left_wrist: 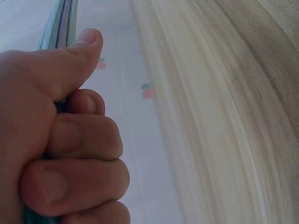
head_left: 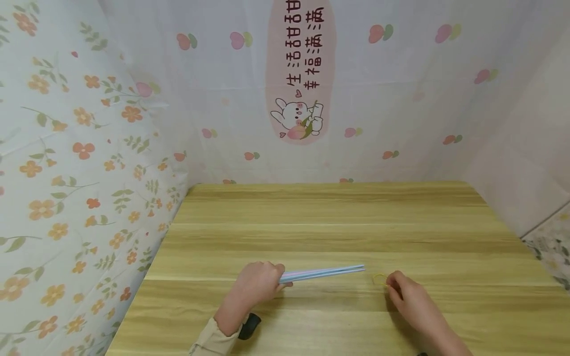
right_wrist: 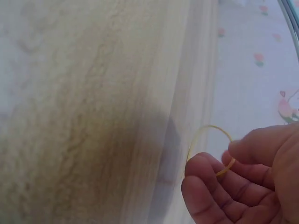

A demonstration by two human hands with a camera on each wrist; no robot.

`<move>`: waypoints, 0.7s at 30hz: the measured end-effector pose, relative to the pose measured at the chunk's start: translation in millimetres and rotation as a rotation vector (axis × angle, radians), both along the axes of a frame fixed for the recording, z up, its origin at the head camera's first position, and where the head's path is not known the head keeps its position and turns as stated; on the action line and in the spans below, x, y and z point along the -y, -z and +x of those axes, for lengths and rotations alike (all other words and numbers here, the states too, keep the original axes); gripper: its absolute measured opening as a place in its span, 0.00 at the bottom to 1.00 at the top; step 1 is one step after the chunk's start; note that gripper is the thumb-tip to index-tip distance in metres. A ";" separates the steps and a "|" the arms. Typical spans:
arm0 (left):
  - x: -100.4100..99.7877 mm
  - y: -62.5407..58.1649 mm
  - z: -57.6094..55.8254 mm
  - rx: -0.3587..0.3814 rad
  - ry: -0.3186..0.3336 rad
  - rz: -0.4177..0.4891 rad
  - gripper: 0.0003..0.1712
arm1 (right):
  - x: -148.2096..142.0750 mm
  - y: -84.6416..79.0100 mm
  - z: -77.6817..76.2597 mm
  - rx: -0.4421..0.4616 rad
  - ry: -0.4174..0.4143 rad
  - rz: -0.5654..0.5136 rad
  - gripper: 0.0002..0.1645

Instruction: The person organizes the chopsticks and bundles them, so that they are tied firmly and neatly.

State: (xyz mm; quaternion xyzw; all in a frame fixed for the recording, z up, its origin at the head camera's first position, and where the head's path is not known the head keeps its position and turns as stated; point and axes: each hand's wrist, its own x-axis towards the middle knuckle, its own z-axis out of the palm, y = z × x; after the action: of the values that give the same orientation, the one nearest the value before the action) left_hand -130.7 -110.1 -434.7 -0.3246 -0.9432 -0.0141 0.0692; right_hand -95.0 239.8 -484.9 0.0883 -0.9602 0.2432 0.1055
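My left hand (head_left: 259,283) grips a bundle of thin, straight sticks (head_left: 322,273) in pale blue and pink. Their far ends point right, above the table. In the left wrist view the fingers (left_wrist: 88,137) are curled round the bundle (left_wrist: 63,23), with the thumb laid along it; the part inside the fist is mostly hidden. My right hand (head_left: 414,301) pinches a thin yellow rubber band (head_left: 379,275) between thumb and fingers, a short way right of the stick ends. The right wrist view shows the band (right_wrist: 210,126) as a round, slack loop, apart from the sticks.
A wood-grain table (head_left: 311,232) lies under both hands. Behind it hangs a white cloth (head_left: 383,99) with fruit prints and a rabbit picture; a floral cloth (head_left: 80,173) closes the left side. A dark band (head_left: 249,326) sits at the left wrist.
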 end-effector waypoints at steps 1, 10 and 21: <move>0.2 0.2 -0.2 0.000 0.001 0.000 0.22 | 0.1 -0.5 -0.2 0.008 0.002 -0.007 0.08; -0.4 2.3 -2.5 0.004 0.001 -0.010 0.23 | 0.3 -1.3 0.8 -0.049 -0.008 -0.008 0.09; -1.7 3.7 -2.1 0.027 -0.011 -0.027 0.22 | 5.2 -15.0 -3.9 0.074 0.012 -0.130 0.07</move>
State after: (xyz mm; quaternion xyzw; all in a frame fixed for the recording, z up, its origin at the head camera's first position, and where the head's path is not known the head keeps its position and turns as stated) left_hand -132.8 -108.3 -438.4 -0.3199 -0.9460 -0.0056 0.0521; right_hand -98.9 234.6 -469.9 0.0667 -0.9460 0.3077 0.0768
